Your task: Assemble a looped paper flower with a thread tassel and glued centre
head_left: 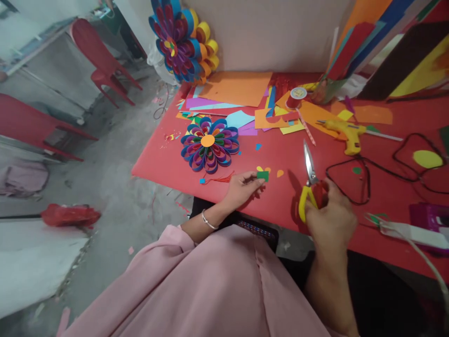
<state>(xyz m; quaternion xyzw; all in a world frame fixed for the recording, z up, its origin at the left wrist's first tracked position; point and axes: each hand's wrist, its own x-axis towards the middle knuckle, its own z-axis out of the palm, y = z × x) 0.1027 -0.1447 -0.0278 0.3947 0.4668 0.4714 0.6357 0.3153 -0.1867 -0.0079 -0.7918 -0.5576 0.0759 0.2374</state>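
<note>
Scissors (pixel 310 180), one pair with yellow and red handles, are gripped in the right hand (pixel 331 213), blades pointing away from the person above the red surface (pixel 277 203). The left hand (pixel 242 189) pinches one small green paper (pixel 263 176) between thumb and fingers, near the front edge. Just beyond it lie three petals (pixel 279 173), one yellow and two orange. Two blue scraps (pixel 258 146) rest farther back.

One paper flower (pixel 209 152) lies left of these, ringed with looped petals around one orange disc (pixel 207 141). One larger flower (pixel 175 49) stands at the back left; whether the yellow and orange loops (pixel 206 47) behind it form another, I cannot tell. One red tassel (pixel 220 179) with a blue end lies beside the left hand. One yellow glue gun (pixel 349 135) and one yellow oval (pixel 427 159) are on the right.

One spool (pixel 298 95) carries red thread. Upright coloured sheets (pixel 365 44) stand at the back right, their lower ends too blurred to show what holds them. One purple case (pixel 424 214), behind a white power strip (pixel 412 234), is partly cut off; its contents are unclear. Two red chairs (pixel 89 47) stand on the floor (pixel 129 135) at left.
</note>
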